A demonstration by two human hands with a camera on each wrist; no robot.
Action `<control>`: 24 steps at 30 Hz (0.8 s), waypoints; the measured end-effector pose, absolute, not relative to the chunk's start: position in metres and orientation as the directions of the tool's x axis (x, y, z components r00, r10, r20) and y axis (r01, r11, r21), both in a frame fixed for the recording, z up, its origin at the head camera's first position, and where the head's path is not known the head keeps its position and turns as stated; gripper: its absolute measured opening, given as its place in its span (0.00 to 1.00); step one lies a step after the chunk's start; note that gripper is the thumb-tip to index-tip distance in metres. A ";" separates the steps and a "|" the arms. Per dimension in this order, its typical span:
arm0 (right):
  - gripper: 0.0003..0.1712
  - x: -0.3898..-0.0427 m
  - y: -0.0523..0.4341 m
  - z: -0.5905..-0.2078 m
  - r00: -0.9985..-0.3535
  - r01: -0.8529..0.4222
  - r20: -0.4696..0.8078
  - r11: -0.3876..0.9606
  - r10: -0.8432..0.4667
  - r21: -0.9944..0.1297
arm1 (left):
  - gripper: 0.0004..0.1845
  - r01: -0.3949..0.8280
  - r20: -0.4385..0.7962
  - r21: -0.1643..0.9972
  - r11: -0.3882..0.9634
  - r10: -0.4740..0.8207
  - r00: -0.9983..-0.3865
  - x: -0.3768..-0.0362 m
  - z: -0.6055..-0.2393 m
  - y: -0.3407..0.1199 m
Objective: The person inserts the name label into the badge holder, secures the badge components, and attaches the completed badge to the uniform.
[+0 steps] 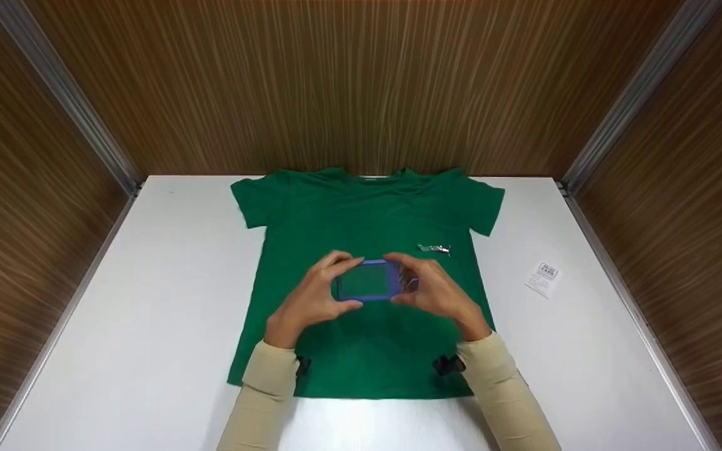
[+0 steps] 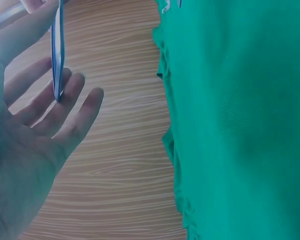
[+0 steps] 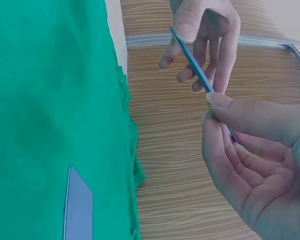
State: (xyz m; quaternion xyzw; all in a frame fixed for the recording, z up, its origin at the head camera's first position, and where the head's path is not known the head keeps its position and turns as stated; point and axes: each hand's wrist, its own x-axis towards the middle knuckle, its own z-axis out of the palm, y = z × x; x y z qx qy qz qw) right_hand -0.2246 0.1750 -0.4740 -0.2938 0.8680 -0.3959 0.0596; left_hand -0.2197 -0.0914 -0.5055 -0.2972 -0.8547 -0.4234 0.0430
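Observation:
Both hands hold up a blue-framed clear card holder (image 1: 366, 299) above a green T-shirt (image 1: 367, 351) spread on the table. Green shows through its window. My left hand (image 1: 318, 293) grips the left end between thumb at the lower edge and index finger at the upper edge. At the right end, my right hand (image 1: 435, 289) pinches the frame. From the right wrist, the holder (image 3: 199, 70) appears nearly edge-on, with the left hand (image 3: 210, 40) beyond it. The left wrist view shows the holder (image 2: 57, 60) as a thin edge and several fingers (image 2: 85, 117) extended.
A small shiny metal clip (image 1: 434, 248) lies on the shirt's right side. Right of the shirt, a white printed card (image 1: 543, 280) rests on the white table (image 1: 167, 300). Wood-grain walls (image 1: 367, 88) stand behind and at both sides. A flat greyish plate (image 3: 79, 207) is unidentifiable.

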 end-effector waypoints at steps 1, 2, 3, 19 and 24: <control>0.40 -0.225 0.175 -0.474 -0.822 -0.458 0.125 0.516 -0.555 -0.724 | 0.38 0.546 0.324 0.692 0.473 0.472 -0.820 -0.220 -0.505 -0.091; 0.40 -0.225 0.175 -0.474 -0.825 -0.452 0.121 0.515 -0.552 -0.728 | 0.39 0.548 0.324 0.684 0.481 0.473 -0.819 -0.220 -0.505 -0.091; 0.40 -0.225 0.175 -0.474 -0.826 -0.448 0.119 0.515 -0.551 -0.731 | 0.39 0.550 0.325 0.679 0.486 0.473 -0.819 -0.220 -0.505 -0.090; 0.42 -0.226 0.176 -0.475 -0.826 -0.426 0.110 0.484 -0.553 -0.764 | 0.37 0.582 0.370 0.639 0.504 0.462 -0.806 -0.220 -0.507 -0.088; 0.44 -0.227 0.179 -0.474 -0.819 -0.438 0.119 0.477 -0.562 -0.762 | 0.36 0.584 0.375 0.634 0.507 0.459 -0.805 -0.220 -0.506 -0.089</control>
